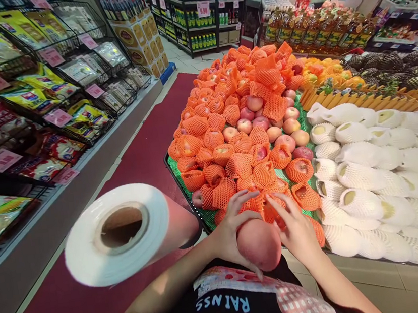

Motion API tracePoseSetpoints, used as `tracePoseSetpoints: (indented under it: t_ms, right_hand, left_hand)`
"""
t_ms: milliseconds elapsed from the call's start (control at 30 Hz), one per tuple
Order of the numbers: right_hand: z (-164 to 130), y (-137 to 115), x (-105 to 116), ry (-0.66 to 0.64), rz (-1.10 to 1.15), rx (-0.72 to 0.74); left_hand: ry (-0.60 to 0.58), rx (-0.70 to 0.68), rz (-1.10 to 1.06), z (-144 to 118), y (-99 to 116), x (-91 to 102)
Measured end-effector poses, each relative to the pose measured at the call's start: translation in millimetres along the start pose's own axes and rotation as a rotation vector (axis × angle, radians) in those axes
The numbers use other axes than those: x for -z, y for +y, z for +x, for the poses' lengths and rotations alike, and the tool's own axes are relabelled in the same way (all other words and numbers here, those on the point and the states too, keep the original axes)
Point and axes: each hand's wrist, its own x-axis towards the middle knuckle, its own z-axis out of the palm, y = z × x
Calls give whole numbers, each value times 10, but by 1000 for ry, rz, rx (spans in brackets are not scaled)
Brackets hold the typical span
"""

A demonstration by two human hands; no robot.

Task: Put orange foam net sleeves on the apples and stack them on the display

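Observation:
My left hand point(230, 232) and my right hand point(297, 227) both hold one pink-red apple point(258, 244) close to my chest, at the near edge of the fruit stand. The fingers of both hands pinch an orange foam net point(269, 209) at the top of the apple. Behind it lies a heap of apples in orange foam nets point(228, 123), with several bare apples point(284, 132) in the middle of the pile.
A roll of clear plastic bags point(121, 233) hangs at the left near my arm. White-netted pears point(378, 166) fill the right of the stand. Snack shelves point(30, 102) line the left of a red-carpeted aisle point(147, 149). A person stands far back at the top.

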Motion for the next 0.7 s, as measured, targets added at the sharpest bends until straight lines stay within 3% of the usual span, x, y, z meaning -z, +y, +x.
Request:
tracePoseSetpoints:
  t_ms: [167,267,333,433,533,700]
  right_hand:
    - [140,-87,-21,-130,17,126]
    - [203,-101,42,-100,44,173]
    - [232,-121,97,-93,7,188]
    - [279,-172,158,-178,-49,222]
    - [347,-206,179,-247,-59,260]
    - [433,-204,176,-175,-57,380]
  left_hand:
    - [-5,145,-242,-28,-76,-85]
    - [97,161,-404,-4,-241,-151]
    - [179,246,-473,21,-334,-176]
    - [296,381,-474,65,-407,-183]
    - [367,377,-429,107,-411,-161]
    - [453,376,-348,149,-350,-158]
